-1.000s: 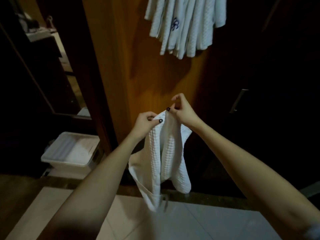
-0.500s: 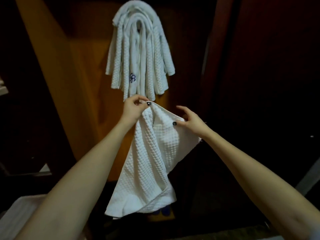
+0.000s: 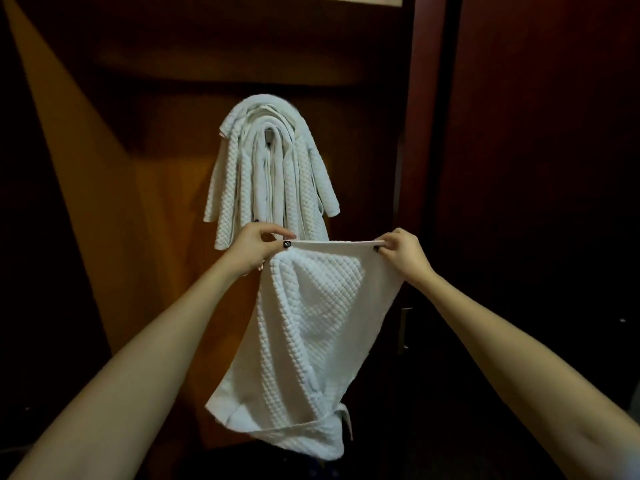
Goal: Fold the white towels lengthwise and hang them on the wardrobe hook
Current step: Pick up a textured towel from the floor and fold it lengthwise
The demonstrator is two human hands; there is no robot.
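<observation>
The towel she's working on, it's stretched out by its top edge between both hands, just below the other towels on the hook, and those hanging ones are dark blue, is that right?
Not quite. The head view shows the hanging towels are white, not dark blue. The rest holds: the left hand and right hand stretch the towel by its top edge, just below the ones on the hook.

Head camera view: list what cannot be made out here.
- Hook: hidden in the head view under the hung towels; only a dark bit shows at the top.
- Count of hung towels: the layers overlap too much to tell.
- Lower end of the held towel: bunched, fading into the dark floor.
- Towel corners: covered by the left hand and right hand.
- Wardrobe right side: too dark.
</observation>
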